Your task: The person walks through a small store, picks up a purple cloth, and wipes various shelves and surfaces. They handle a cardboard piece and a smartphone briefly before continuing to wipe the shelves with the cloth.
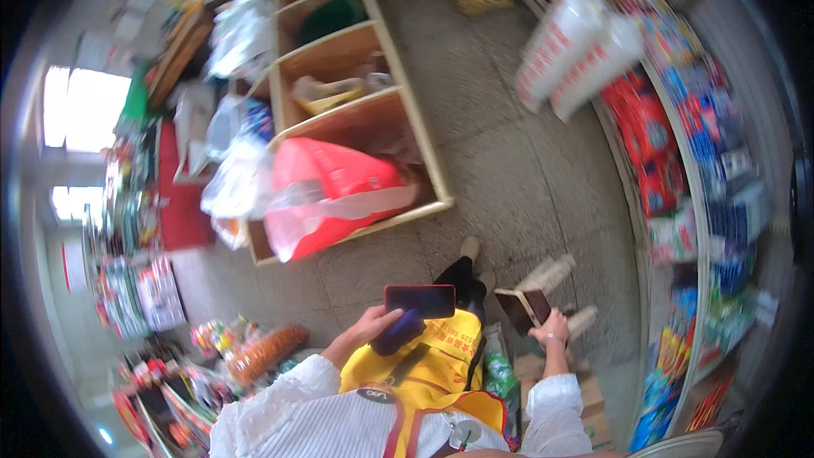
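Note:
My left hand holds a smartphone with a red edge, its dark screen facing up. A dark blue-purple item, too blurred to name, hangs just below the phone at the same hand. At the right, my right hand grips a dark brown, flat folded object with a pale edge, like a small notebook or wallet. Both hands are above a yellow apron with red trim and printed writing. Beyond the right hand, a blurred beige object is low near the floor.
Ahead stands a wooden bin with compartments, a red plastic bag draped over its near end. White plastic bags hang at its left. Shelves of packaged goods line the right, beside large white sacks. Cardboard boxes sit lower right.

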A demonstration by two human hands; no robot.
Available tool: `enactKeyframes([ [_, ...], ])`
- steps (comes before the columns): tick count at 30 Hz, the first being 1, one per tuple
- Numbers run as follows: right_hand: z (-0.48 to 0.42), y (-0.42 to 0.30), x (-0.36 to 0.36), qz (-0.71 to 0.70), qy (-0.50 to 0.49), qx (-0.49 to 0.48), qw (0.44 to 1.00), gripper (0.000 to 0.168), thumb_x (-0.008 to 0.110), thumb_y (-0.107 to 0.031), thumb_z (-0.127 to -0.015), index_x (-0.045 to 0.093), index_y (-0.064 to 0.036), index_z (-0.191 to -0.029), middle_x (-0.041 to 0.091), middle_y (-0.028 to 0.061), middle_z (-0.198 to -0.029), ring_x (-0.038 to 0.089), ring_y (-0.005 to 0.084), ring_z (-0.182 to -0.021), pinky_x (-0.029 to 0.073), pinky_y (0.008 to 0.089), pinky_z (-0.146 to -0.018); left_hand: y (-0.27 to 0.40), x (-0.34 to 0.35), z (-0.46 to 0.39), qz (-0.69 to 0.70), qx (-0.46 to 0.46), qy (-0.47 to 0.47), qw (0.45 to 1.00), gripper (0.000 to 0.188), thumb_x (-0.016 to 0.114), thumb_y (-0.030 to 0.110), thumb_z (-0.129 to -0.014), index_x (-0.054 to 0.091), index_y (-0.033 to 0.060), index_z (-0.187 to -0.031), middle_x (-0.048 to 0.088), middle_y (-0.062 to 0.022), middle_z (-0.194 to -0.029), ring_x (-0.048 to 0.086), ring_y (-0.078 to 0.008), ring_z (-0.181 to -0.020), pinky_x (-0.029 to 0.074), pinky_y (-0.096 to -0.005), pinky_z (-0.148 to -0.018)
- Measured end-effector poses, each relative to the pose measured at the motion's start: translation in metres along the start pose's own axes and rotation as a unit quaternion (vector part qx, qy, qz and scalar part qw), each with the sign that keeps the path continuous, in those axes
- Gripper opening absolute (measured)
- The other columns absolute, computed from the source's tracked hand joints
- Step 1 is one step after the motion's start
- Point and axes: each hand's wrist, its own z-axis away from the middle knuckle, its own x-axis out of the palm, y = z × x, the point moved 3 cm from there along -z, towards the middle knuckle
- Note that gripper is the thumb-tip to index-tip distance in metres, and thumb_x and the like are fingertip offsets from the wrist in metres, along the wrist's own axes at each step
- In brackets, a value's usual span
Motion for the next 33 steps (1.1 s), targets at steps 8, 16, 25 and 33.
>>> enactKeyframes([
  [8,0.112,-0.078,-0.055,-0.23,0.052,-0.102,0.966,0.069,0.08,-0.011,-0.039,0.046,0.0,-0.099,0.056,0.0139,-0.091,0.054,0.0272,-0.085,0.046,0.0382,-0.076,-0.103,-0.112,0.125,0.369,0.108,0.106,0.917,0.039,0.055,0.033,-0.09,0.057,0.0029,-0.114,0.063,-0.0051,-0.102,0.061,-0.0136,-0.087,0.048,-0.0283,-0.08],
  [16,0.309,-0.328,-0.148,-0.075,0.139,-0.365,0.917,0.092,0.082,-0.01,-0.032,0.037,0.001,-0.112,0.05,0.0156,-0.1,0.048,0.029,-0.097,0.037,0.0382,-0.09,-0.253,-0.246,0.186,0.571,0.206,0.193,0.771,0.037,0.055,0.031,-0.09,0.056,0.0015,-0.112,0.064,-0.0083,-0.101,0.062,-0.0174,-0.088,0.05,-0.0294,-0.08],
  [25,0.554,-0.671,-0.038,-0.023,-0.07,-0.552,0.831,0.074,0.083,-0.005,-0.041,0.051,0.002,-0.107,0.059,0.0126,-0.098,0.055,0.0229,-0.095,0.043,0.0336,-0.083,-0.392,-0.386,0.278,0.766,0.322,0.258,0.494,0.03,0.055,0.025,-0.09,0.059,-0.0009,-0.105,0.064,-0.0092,-0.097,0.063,-0.0177,-0.085,0.051,-0.0291,-0.078],
  [33,0.618,-0.921,0.171,0.201,-0.032,-0.624,0.754,0.078,0.087,-0.026,-0.041,0.053,0.001,-0.106,0.059,0.0111,-0.092,0.056,0.0246,-0.086,0.045,0.0333,-0.078,-0.52,-0.559,0.348,0.806,0.381,0.332,0.308,0.037,0.05,0.032,-0.091,0.058,0.0009,-0.109,0.063,-0.0116,-0.105,0.062,-0.0242,-0.094,0.048,-0.0385,-0.087],
])
